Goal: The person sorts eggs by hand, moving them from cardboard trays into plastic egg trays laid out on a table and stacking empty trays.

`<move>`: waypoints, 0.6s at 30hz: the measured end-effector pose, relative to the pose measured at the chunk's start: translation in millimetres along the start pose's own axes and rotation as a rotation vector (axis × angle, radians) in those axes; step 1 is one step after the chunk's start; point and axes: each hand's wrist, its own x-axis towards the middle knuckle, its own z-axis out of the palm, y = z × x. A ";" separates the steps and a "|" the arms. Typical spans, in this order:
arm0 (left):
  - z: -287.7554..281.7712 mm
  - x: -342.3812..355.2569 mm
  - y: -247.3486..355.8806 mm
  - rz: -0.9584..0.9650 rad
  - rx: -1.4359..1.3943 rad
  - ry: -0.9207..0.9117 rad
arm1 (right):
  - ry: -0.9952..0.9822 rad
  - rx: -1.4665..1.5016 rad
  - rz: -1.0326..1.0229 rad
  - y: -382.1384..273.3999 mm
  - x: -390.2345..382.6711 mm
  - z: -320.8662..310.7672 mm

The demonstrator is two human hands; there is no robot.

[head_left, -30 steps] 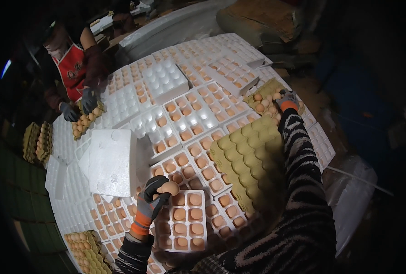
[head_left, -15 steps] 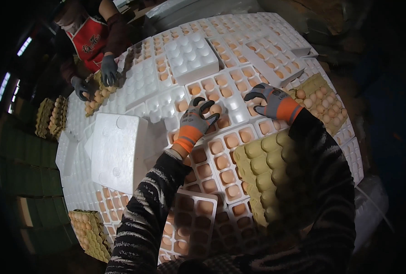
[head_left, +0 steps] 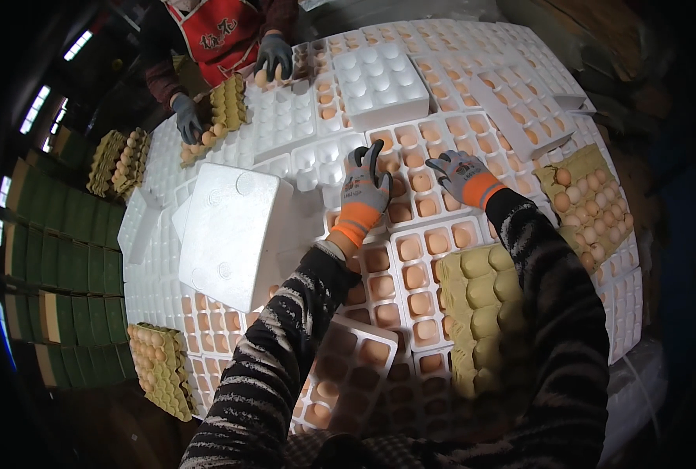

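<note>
On a red apron (head_left: pixel 234 53), dark lettering (head_left: pixel 218 34) is showing. Left hand (head_left: pixel 366 187) and right hand (head_left: pixel 464 178) are hovering, unclenched, over foam trays (head_left: pixel 434 222) of eggs (head_left: pixel 427 207).

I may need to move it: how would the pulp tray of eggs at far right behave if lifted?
The pulp tray would probably flex a little, as it looks like thin moulded fibre. It may tip toward its near end, where eggs crowd; the far end looks barer. Being rounded and thin-shelled, the eggs could roll or crack if tilted.
</note>
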 end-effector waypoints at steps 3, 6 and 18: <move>-0.7 5.2 -44.7 -0.022 0.076 0.019 | -0.011 0.011 -0.034 -6.9 3.0 -2.6; -8.8 -3.7 -69.2 -0.002 0.027 -0.050 | 0.014 0.145 -0.029 6.2 1.3 -1.0; -240.5 -259.4 22.9 0.185 -0.216 -0.093 | -0.019 1.243 -0.125 -182.4 -22.7 -66.1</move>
